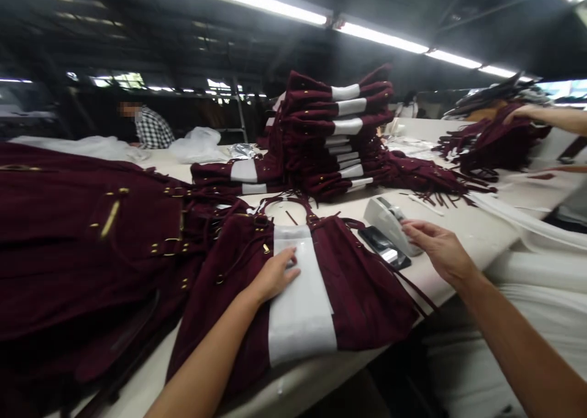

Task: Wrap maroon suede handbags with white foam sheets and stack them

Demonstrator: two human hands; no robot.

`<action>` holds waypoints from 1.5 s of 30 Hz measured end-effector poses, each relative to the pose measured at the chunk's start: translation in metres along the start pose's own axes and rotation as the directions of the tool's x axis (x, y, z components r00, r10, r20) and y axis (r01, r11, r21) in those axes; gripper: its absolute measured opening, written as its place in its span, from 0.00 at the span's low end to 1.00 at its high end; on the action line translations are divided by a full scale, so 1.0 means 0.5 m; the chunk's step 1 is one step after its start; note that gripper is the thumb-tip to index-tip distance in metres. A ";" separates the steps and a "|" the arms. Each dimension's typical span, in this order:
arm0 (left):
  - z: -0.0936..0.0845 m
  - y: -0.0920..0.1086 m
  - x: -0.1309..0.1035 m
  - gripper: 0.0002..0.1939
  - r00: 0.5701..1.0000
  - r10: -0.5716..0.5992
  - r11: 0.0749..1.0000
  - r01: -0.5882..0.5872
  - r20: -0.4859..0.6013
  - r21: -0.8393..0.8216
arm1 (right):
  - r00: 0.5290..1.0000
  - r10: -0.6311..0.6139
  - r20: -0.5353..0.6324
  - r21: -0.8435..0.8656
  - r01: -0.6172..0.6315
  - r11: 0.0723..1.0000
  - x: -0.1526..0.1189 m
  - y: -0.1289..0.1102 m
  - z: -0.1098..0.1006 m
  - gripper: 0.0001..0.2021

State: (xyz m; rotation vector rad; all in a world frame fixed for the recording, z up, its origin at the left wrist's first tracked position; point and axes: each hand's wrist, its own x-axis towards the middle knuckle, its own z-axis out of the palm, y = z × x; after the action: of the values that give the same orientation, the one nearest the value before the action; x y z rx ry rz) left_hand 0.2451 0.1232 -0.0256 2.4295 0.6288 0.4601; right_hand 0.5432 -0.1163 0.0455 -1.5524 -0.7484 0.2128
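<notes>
In front of me lies a maroon handbag (pixel 371 283) with brass fittings and a looped handle. A wide white wrap (pixel 302 308) runs across its middle. My left hand (pixel 277 274) lies on this wrap, its fingers slightly bent and apart, holding nothing. To the right of the bag stands a pale grey tape dispenser (pixel 387 219), as far as its shape shows. My right hand (pixel 435 247) pinches at its near right edge; what sits between the fingertips is too small to make out. A dark phone-like slab (pixel 383 245) lies beside the dispenser.
Wrapped maroon bags form a tall stack (pixel 337 131) behind the handle. A large maroon heap (pixel 92 241) covers the left side. At far right, another person's hand (pixel 520 113) touches a maroon pile (pixel 499 140). White rolls or sheets (pixel 541 320) lie below the table's right edge.
</notes>
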 end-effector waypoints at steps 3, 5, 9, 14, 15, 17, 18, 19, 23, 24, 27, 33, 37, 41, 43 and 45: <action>-0.002 0.004 -0.006 0.06 1.000 -0.002 0.999 0.003 -0.020 0.040 | 0.970 0.010 0.243 0.053 -0.024 0.998 -0.030 -0.081 0.126 0.19; -0.005 0.005 -0.009 0.06 1.000 0.004 0.998 -0.002 -0.028 0.063 | 0.918 0.038 0.396 0.060 -0.067 0.996 -0.051 -0.110 0.214 0.19; -0.017 0.004 -0.014 0.08 1.000 0.012 0.996 -0.012 0.004 0.090 | 0.837 0.084 0.541 0.102 -0.164 0.981 -0.068 -0.106 0.366 0.17; -0.029 0.001 -0.025 0.15 0.995 0.002 0.995 -0.012 0.102 0.100 | 0.811 0.311 0.496 0.048 -0.383 0.922 -0.054 -0.059 0.481 0.11; -0.030 0.000 -0.027 0.16 0.993 0.001 0.995 -0.012 0.121 0.097 | 0.811 0.338 0.478 0.039 -0.403 0.914 -0.050 -0.050 0.493 0.10; -0.031 -0.001 -0.029 0.18 0.989 -0.003 0.996 -0.010 0.149 0.088 | 0.820 0.361 0.445 0.030 -0.416 0.909 -0.045 -0.033 0.506 0.10; -0.031 -0.002 -0.030 0.19 0.987 -0.007 0.997 -0.007 0.159 0.083 | 0.826 0.363 0.431 0.031 -0.415 0.909 -0.044 -0.026 0.508 0.10; -0.030 -0.003 -0.030 0.19 0.986 -0.011 0.997 -0.002 0.167 0.078 | 0.833 0.354 0.426 0.038 -0.407 0.913 -0.044 -0.021 0.508 0.11; -0.031 -0.003 -0.031 0.21 0.982 -0.032 0.998 0.021 0.185 0.061 | 0.834 0.273 0.479 0.106 -0.364 0.926 -0.051 -0.019 0.501 0.13; -0.031 -0.003 -0.031 0.22 0.982 -0.036 0.998 0.025 0.187 0.058 | 0.829 0.255 0.498 0.121 -0.358 0.926 -0.053 -0.021 0.499 0.14; -0.033 0.001 -0.031 0.22 0.980 -0.045 0.998 0.035 0.193 0.054 | 0.811 0.217 0.543 0.171 -0.359 0.917 -0.058 -0.030 0.494 0.14; -0.034 0.005 -0.031 0.21 0.982 -0.032 0.999 0.024 0.187 0.046 | 0.773 0.185 0.607 0.227 -0.391 0.892 -0.061 -0.041 0.482 0.14; -0.031 0.001 -0.031 0.20 0.984 -0.023 0.999 0.015 0.175 0.046 | 0.765 0.208 0.610 0.221 -0.417 0.882 -0.060 -0.036 0.478 0.16; -0.028 -0.001 -0.032 0.20 0.986 -0.013 0.999 0.005 0.165 0.046 | 0.770 0.205 0.604 0.244 -0.423 0.872 -0.059 -0.031 0.479 0.19; -0.029 0.000 -0.032 0.20 0.986 -0.012 0.999 0.004 0.168 0.049 | 0.774 0.200 0.601 0.259 -0.425 0.867 -0.059 -0.030 0.479 0.20; -0.030 0.003 -0.032 0.20 0.985 -0.013 0.998 0.004 0.172 0.055 | 0.770 0.201 0.606 0.268 -0.436 0.859 -0.059 -0.028 0.479 0.20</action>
State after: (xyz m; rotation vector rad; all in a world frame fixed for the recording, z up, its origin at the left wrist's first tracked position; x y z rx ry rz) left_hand 0.2254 0.1203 -0.0162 2.4837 0.5829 0.2279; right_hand 0.3835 0.0625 0.0146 -1.2123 -0.8136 1.0651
